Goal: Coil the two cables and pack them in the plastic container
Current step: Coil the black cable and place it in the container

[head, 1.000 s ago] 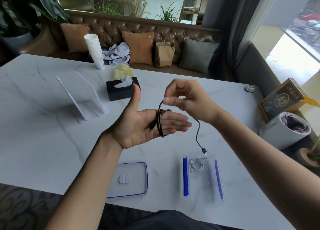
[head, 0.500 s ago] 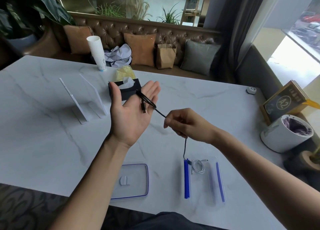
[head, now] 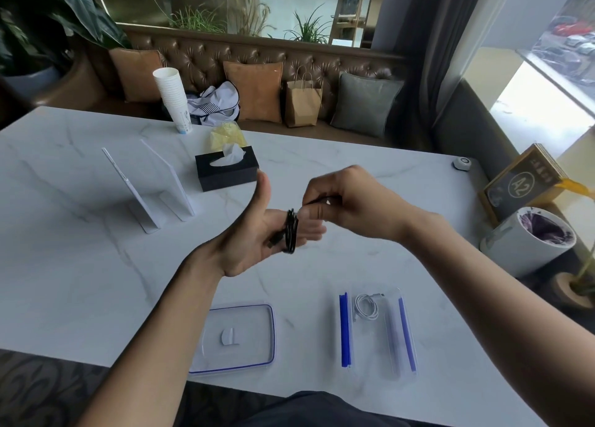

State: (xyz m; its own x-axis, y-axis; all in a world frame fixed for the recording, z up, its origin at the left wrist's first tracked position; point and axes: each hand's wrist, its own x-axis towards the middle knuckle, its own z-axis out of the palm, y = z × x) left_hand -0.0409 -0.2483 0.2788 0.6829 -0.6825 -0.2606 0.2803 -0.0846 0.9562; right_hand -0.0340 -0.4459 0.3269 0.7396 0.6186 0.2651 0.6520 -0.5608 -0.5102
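A black cable (head: 290, 231) is wound in several loops around the fingers of my left hand (head: 257, 240), which is held flat with the thumb up above the table. My right hand (head: 351, 201) pinches the cable's free end right beside the loops. A white cable (head: 365, 307) lies coiled inside the clear plastic container (head: 396, 355) with blue side clips, near the table's front edge. The container's clear lid (head: 238, 336) with a blue rim lies flat to its left.
A black tissue box (head: 225, 172) and two white acrylic stands (head: 145, 188) sit behind my hands on the marble table (head: 80, 265). A stack of paper cups (head: 172, 101) stands farther back. A white bin (head: 528, 243) and a sign (head: 521, 182) are at the right.
My right hand has wound the rest of the black cable around my left fingers. The end that hung down over the container is now up at my left hand.
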